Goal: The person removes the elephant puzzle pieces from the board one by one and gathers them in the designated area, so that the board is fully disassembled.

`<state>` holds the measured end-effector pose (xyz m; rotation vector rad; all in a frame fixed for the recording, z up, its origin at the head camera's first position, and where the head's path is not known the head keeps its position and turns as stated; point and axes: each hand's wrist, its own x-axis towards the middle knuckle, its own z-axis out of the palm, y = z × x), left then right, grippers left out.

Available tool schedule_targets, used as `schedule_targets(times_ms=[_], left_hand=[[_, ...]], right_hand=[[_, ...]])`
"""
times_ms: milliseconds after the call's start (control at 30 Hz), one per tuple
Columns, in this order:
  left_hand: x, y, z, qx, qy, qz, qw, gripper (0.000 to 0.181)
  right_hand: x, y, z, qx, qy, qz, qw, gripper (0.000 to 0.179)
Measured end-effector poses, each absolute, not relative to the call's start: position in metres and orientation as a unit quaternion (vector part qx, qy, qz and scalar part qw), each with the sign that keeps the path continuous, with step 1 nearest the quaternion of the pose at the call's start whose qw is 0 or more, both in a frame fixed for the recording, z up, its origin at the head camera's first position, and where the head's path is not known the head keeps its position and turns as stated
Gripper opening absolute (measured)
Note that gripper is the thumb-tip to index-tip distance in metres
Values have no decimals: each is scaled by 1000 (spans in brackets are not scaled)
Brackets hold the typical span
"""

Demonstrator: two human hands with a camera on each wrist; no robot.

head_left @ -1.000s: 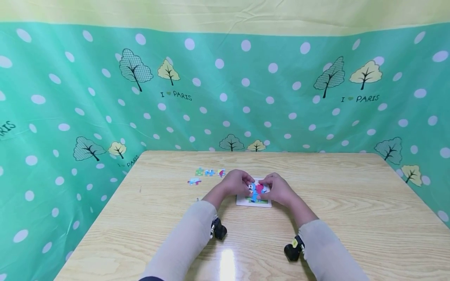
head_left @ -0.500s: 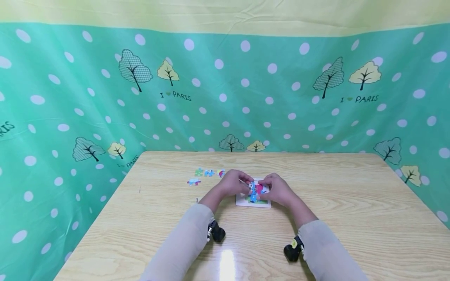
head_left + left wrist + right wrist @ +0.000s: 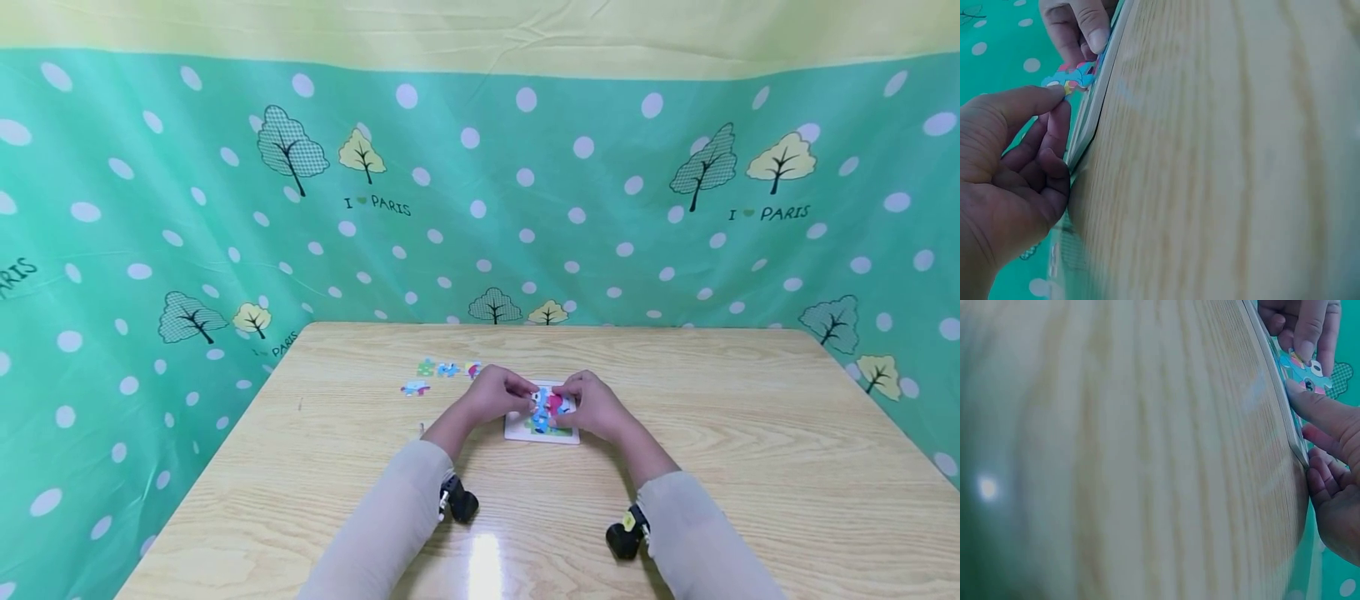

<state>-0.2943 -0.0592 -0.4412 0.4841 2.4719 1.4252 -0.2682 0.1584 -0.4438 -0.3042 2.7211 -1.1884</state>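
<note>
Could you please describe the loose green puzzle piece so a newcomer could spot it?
On the wooden table, beyond and left of the left hand, three loose pieces form a row. The green piece is at the left end, its mostly green face setting it apart from the blue piece beside it.

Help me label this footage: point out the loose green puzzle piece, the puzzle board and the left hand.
Loose green puzzle piece [image 3: 426,367]: head view, its middle.
Puzzle board [image 3: 516,431]: head view, white border near its lower-left corner.
Left hand [image 3: 1002,194]: left wrist view, the palm.
</note>
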Motion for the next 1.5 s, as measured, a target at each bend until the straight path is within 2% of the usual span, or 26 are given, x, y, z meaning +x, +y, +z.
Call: schedule_targets(times_ms=[700, 1500], left_hand=[[-286, -81, -441, 159, 834, 519, 100, 24], [-277, -116, -438, 110, 818, 556, 99, 25]], right_hand=[[-267, 157, -445, -95, 915, -385, 78, 56], [-268, 156, -445, -86, 914, -390, 75, 55]])
